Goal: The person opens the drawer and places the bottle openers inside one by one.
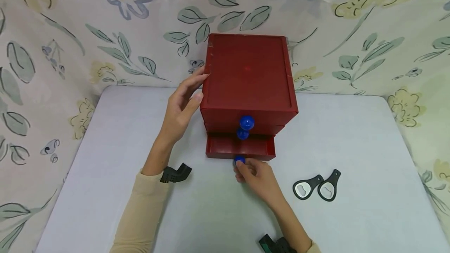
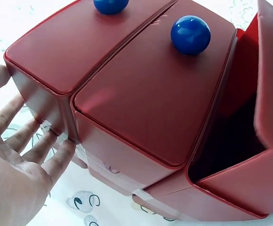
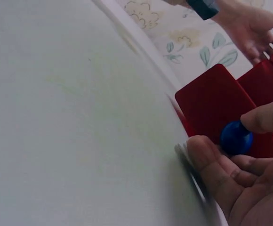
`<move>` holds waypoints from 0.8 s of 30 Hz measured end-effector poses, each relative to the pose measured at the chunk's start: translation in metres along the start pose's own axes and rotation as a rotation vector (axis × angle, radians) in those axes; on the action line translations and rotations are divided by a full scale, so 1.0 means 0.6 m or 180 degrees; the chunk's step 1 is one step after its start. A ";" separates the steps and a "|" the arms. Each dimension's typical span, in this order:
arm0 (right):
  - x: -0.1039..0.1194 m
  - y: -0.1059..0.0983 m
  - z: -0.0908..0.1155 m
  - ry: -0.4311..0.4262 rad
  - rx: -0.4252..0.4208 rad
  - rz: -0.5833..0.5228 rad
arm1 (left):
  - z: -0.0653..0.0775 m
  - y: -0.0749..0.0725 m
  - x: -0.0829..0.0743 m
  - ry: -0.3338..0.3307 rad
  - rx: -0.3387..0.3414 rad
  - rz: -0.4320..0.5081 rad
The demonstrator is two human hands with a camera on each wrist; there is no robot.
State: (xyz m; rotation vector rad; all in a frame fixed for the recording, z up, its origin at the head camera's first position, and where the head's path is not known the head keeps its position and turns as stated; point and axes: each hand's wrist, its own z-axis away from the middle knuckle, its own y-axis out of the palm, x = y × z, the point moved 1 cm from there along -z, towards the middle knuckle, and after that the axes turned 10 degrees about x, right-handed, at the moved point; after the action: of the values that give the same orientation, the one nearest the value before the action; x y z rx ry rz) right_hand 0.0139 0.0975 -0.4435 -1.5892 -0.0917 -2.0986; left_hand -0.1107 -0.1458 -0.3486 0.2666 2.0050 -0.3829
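Observation:
A red cabinet of three stacked drawers (image 1: pixel 249 73) with round blue knobs stands at the back middle of the table. Its bottom drawer (image 1: pixel 225 147) is pulled out, its red inside partly visible from above. My right hand (image 1: pixel 258 177) pinches that drawer's blue knob (image 3: pixel 236 137) between thumb and fingers. Against the cabinet's left side rests my left hand (image 1: pixel 181 108), fingers extended along the wall, as the left wrist view (image 2: pixel 28 160) also shows. The upper two drawers are closed; the middle one's knob (image 2: pixel 190 35) shows clearly there.
Two black-handled bottle openers (image 1: pixel 308 186) (image 1: pixel 328 186) with metal centres lie on the white table (image 1: pixel 351 136), right of my right forearm. Flowered cloth (image 1: pixel 140 42) hangs behind and at the sides. A blurred dark strip near my right fingers in the right wrist view is unclear.

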 end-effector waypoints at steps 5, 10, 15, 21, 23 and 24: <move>-0.003 0.004 0.016 0.0098 0.0021 0.0006 | 0.000 0.000 0.000 0.0007 -0.0008 0.0005; -0.003 0.010 0.033 0.0212 0.0019 0.0051 | -0.001 0.000 0.000 0.0021 -0.0005 0.0026; -0.005 0.016 0.047 0.0265 0.0104 -0.0100 | -0.001 -0.001 0.000 -0.0003 -0.0001 0.0006; -0.007 0.022 0.058 0.0295 0.0187 -0.0211 | 0.000 -0.001 -0.002 0.0012 -0.0016 0.0035; -0.008 0.024 0.062 0.0282 0.0210 -0.0230 | 0.001 -0.001 -0.001 0.0016 -0.0014 0.0037; -0.009 0.026 0.065 0.0276 0.0226 -0.0247 | 0.001 -0.001 -0.001 0.0018 -0.0013 0.0036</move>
State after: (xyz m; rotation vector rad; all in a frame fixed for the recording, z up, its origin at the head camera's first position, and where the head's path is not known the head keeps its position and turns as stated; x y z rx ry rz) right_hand 0.0558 0.0994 -0.4401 -1.4730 -0.1989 -2.1953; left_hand -0.1103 -0.1464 -0.3481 0.2766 2.0087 -0.3713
